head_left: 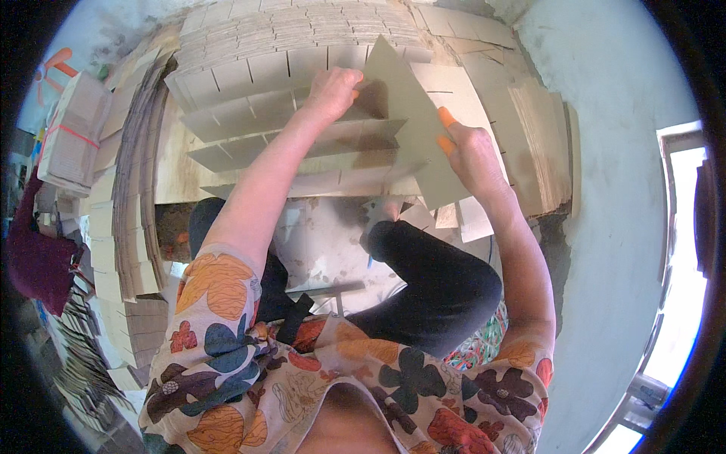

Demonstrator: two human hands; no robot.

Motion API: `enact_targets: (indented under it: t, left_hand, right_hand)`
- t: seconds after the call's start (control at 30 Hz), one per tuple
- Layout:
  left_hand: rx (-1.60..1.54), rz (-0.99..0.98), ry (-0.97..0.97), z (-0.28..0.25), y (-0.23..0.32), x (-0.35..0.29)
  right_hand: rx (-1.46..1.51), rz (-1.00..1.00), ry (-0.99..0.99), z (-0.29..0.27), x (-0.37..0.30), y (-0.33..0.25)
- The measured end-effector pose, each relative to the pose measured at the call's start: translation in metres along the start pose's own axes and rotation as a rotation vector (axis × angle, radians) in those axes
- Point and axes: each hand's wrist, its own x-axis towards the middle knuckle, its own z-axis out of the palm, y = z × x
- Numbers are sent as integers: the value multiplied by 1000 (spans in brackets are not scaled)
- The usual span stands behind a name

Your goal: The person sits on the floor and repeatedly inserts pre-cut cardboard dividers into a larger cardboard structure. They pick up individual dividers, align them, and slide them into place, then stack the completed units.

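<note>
My right hand [473,155], with orange coverings on its fingers, grips a plain grey-brown cardboard sheet [416,125] by its right edge. The sheet is tilted, with one pointed corner up. Closed at the sheet's upper left edge is my left hand [335,92], which also shows a bit of orange at a fingertip. What its fingers pinch is hidden. Under and beside my left forearm, slotted cardboard strips [291,144] stand on edge in rows on a wooden board [172,163].
Stacked slotted cardboard [302,30] fills the far side. More cardboard piles stand at the right [537,144] and left [136,174]. A white bundle tied with red band [74,136] sits at the far left. A pale wall [612,189] rises at the right. My bent knee [454,280] is below the board.
</note>
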Motion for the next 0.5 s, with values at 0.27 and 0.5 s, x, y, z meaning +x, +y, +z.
enact_targets:
  t: [0.27,0.5]
  left_hand:
    - [-126,24,109,22,-14,13]
    - [-159,56,142,12,-7,12]
  right_hand:
    - [126,-86,9,-2,7,7]
    - [-92,-121,-113,8,16,13]
